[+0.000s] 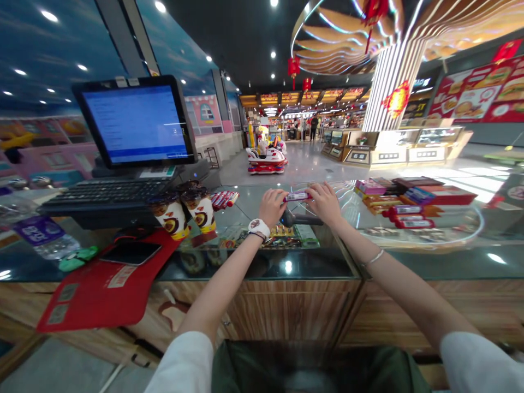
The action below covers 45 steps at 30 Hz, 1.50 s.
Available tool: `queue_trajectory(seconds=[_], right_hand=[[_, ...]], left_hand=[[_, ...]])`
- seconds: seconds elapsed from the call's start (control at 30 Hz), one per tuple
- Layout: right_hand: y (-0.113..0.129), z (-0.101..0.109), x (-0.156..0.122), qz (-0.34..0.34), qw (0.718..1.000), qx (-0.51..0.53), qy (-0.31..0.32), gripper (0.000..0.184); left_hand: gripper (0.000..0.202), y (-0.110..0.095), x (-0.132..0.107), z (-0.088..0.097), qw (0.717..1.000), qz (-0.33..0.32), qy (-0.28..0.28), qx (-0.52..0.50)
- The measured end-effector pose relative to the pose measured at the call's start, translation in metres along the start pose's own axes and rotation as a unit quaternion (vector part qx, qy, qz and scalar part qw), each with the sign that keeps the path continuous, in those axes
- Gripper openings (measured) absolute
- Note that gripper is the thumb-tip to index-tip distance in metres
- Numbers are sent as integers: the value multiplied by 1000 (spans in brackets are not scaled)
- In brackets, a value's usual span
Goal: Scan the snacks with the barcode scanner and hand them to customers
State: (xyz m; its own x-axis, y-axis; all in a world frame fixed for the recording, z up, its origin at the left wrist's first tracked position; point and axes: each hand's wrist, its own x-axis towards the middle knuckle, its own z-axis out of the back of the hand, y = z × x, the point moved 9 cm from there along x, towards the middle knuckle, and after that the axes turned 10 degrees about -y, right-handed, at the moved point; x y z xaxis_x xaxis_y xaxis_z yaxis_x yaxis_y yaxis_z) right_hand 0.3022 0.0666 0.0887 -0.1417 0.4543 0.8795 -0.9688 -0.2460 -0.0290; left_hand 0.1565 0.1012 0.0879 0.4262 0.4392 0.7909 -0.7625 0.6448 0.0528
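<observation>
Far to my left a water bottle [45, 237] with a purple label lies on the glass tabletop [311, 263], with a small green item [77, 257] just beside it. Next comes a red mat [98, 292] draping over the tabletop's edge, a black phone [130, 252] lying on it. Behind these sit a black keyboard [106, 196] and a till monitor [137, 121] showing a blue screen. Two paper cups [184, 213] with brown and white print stand upright, touching each other, just right of the keyboard, and a row of red stick packs [224, 200] lies just beyond them. Then comes my left hand [271, 207], a white watch [258, 228] on its wrist. Its fingers [284, 195] press against one end of a small red-and-white stick pack [297, 196], while the fingers [311, 188] of my right hand [324, 204] press against the other end, so the pack is pinched between my two hands, above the tabletop. Just below it lies a black handheld scanner [301, 220]. Further right, past the thin bangle [373, 256] on my right wrist, stacked boxes [413, 197] and more red packs [409, 224] lie on the glass.
</observation>
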Motion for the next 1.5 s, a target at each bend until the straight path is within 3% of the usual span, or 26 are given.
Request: queue_trajectory(seconds=[0.2, 0.43, 0.9, 1.03, 1.13, 1.23, 1.37, 1.5], right_hand=[[-19, -4, -2, -25, 999, 34, -10, 27], [-8, -11, -4, -7, 997, 82, 4, 28], [-9, -14, -7, -25, 993, 114, 32, 29], [-14, -9, -5, -36, 986, 165, -4, 42], [-25, -10, -6, -58, 969, 239, -27, 34], [-35, -27, -10, -88, 949, 302, 19, 30], [-28, -57, -23, -91, 917, 358, 152, 50], [-14, -72, -38, -66, 900, 350, 249, 63]], left_hand=[[28, -5, 11, -11, 1000, -18, -5, -14], [24, 5, 2, -3, 998, -26, -57, -28], [24, 11, -3, -3, 997, 18, -55, -41], [22, 23, -2, 1, 995, 41, -75, -44], [21, 37, -2, 4, 992, 66, -95, -43], [22, 49, -3, 5, 989, 86, -114, -41], [21, 55, -5, 3, 988, 96, -114, -38], [21, 52, -5, 1, 990, 92, -99, -39]])
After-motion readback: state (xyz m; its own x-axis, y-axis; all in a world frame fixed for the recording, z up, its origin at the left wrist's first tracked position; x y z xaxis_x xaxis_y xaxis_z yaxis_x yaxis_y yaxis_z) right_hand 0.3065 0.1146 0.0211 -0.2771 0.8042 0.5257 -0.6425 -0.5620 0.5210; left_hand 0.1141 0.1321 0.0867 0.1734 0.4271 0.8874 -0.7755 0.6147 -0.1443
